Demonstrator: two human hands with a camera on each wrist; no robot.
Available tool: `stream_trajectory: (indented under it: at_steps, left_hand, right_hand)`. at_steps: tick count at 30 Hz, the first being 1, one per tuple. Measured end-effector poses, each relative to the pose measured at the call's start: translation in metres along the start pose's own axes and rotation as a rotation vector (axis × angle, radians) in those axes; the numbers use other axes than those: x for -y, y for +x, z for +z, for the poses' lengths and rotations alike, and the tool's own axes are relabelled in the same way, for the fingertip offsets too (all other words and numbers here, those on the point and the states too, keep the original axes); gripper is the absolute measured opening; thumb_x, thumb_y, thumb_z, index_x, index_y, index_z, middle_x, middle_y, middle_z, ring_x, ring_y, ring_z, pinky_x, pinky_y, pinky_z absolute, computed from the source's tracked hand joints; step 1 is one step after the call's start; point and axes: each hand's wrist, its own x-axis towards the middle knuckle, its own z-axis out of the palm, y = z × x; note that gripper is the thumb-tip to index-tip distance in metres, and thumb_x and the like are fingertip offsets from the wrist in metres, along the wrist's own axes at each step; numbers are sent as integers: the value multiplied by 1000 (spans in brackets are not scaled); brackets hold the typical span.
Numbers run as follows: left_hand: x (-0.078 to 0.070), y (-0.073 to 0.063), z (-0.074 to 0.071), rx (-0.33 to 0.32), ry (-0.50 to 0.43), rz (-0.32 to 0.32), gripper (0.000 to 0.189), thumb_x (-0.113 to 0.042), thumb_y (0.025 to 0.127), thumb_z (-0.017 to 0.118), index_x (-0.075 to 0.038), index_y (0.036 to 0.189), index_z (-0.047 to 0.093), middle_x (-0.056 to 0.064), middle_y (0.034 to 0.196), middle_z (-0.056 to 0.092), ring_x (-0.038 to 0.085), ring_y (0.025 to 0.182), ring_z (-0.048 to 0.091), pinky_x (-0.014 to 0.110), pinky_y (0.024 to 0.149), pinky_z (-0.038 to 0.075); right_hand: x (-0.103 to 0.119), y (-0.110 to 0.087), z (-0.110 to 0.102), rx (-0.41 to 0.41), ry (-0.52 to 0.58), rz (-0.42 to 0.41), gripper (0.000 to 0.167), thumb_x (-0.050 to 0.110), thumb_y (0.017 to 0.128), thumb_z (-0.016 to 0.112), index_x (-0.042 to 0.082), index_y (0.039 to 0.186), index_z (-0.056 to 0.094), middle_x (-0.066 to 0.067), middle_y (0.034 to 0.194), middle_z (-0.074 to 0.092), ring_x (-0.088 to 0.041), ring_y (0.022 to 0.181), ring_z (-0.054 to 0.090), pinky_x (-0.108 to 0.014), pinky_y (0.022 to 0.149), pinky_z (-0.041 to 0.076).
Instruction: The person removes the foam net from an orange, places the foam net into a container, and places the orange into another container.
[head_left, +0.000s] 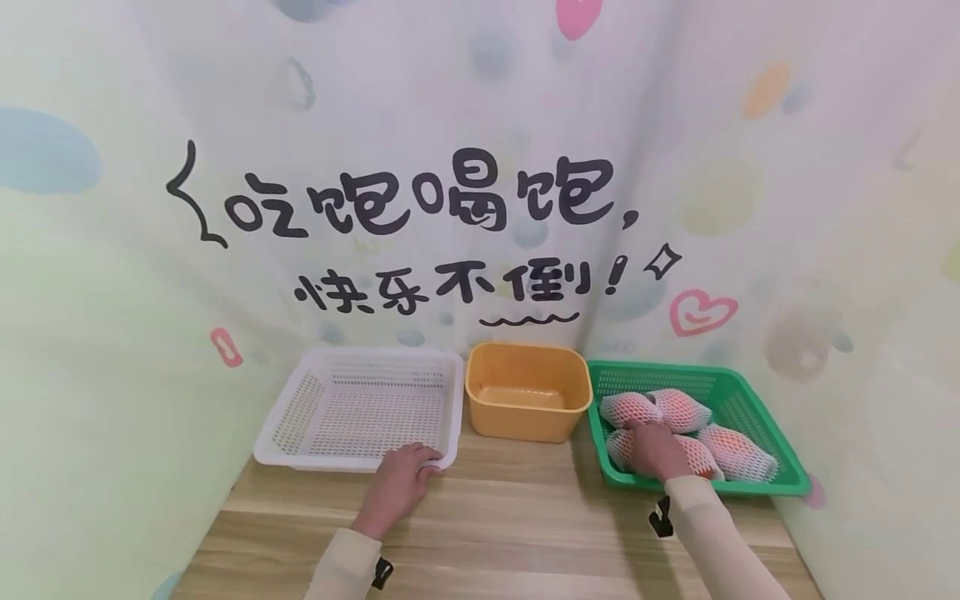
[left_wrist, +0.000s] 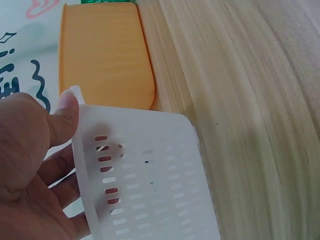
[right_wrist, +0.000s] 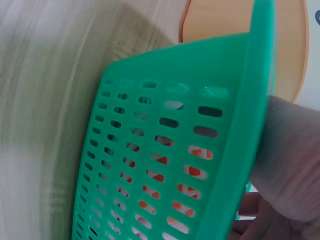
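At the near right corner of a white plastic basket [head_left: 352, 462], my left hand [head_left: 397, 487] grips the rim. The left wrist view shows the thumb on the rim's upper edge and the fingers [left_wrist: 57, 165] behind the slotted wall. My right hand [head_left: 660, 450] reaches over the near rim of a green plastic basket [head_left: 750, 487], down among several reddish-orange fruits in white foam nets [head_left: 738, 454]. Its fingertips are at the left fruits, mostly hidden, so I cannot tell whether they grip one. In the right wrist view the green wall [right_wrist: 165, 125] covers most of the fruits.
An orange-yellow plastic bin [head_left: 525, 417] stands between the two baskets, close to both. All three rest on a wood-grain table [head_left: 517, 525]. Behind hangs a pale printed cloth [head_left: 480, 100] with black lettering, and it also borders both sides.
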Motion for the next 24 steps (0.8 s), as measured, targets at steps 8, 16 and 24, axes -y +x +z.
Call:
stream_trajectory:
  at_steps: [8,16,24]
  left_hand:
    - [0,-2,2,10,-1,-63,13,-18,85,80,-16,99,79,-1,95,78,21,90,72,38,78,51]
    - [-2,-4,5,-2,7,-84,14,-18,85,79,-15,98,78,-1,93,77,19,88,71,38,79,49]
    - [-3,-4,5,-4,-15,-96,13,-19,86,78,-15,99,78,0,96,78,20,90,71,39,81,48]
  right_hand:
    - [-4,-1,3,-11,56,33,47,17,79,76,2,123,66,-21,110,72,-39,96,66,-53,76,56]
    - [-8,-6,6,-43,131,44,52,19,76,78,3,124,66,-19,108,72,-32,91,65,-48,71,55]
    - [-11,-13,5,-82,228,46,57,22,74,82,4,125,66,-16,111,72,-27,92,65,-45,72,55]
